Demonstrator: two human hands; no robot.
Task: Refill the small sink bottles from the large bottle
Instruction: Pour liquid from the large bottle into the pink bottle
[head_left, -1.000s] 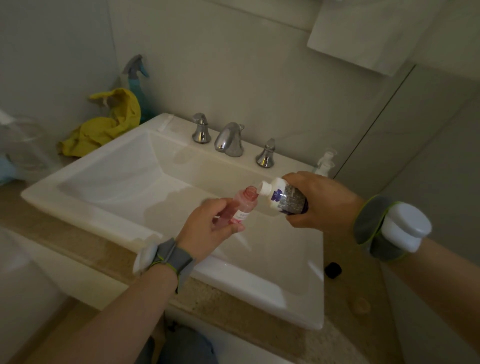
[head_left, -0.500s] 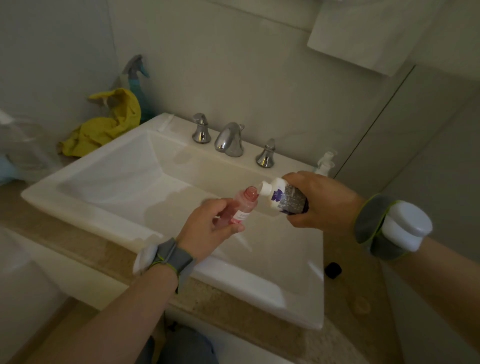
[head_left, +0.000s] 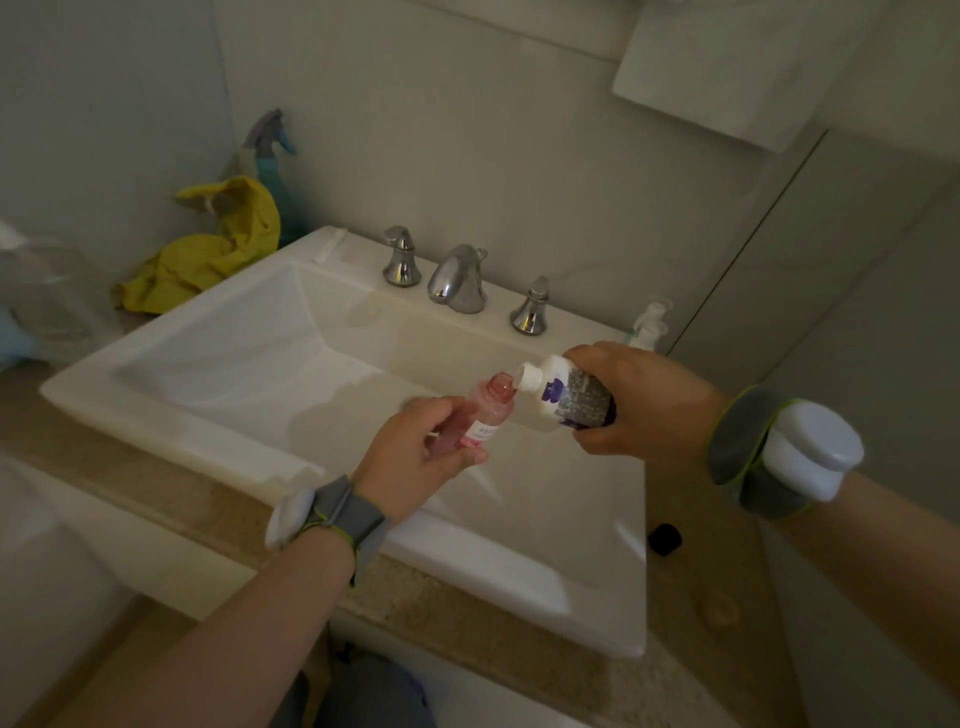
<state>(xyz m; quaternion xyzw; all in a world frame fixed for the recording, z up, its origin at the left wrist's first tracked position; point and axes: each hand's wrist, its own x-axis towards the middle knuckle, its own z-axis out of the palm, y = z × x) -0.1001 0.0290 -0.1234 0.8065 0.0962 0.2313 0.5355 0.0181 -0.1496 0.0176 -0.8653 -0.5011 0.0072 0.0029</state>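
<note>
Left grip (head_left: 415, 457): clasps the small pink bottle (head_left: 485, 410), its open mouth angled beyond the grip to catch the pour.
Right grip (head_left: 644, 400): wraps the large bottle (head_left: 566, 400), nozzle tipped onto that mouth, above the sink (head_left: 171, 421) for drips.

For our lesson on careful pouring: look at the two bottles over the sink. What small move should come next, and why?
Probably tip the large bottle slightly further with the right hand: its nozzle sits at the open mouth of the small pink bottle, which the left hand holds tilted over the sink.
</note>
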